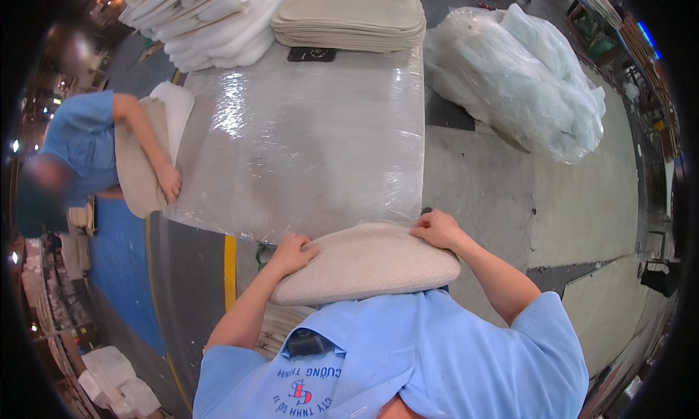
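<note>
1. A beige pad (368,270), textured and curved along its lower edge, is held in front of the wearer's body, at the near edge of a work table (306,149) covered with clear, glossy film.
2. The pad's upper left edge is grasped by the left hand (293,254), the fingers being bent over the surface. Tightness of the grip cannot be told.
3. The upper right corner is grasped by the right hand (438,230), fingers curled at the edge. The thumb's placement is not clearly shown.
4. The lower edge of the pad is set close against a light blue shirt (459,346); whether it is touched cannot be told.
5. At the far end of the table, a neat stack of beige pads (349,18) is seen, with a flat black item (312,54) just in front. To its left, white padded sheets (211,26) are piled unevenly.
6. At the left side of the table, a beige piece (138,164) and a white sheet (177,113) are handled by a co-worker (87,139), whose hand (170,182) is placed near the table's edge.
7. To the right of the table, a large bundle (510,77) is wrapped in translucent plastic.
8. On the left, the floor is marked by a yellow stripe (230,270) and a blue strip (120,262).
</note>
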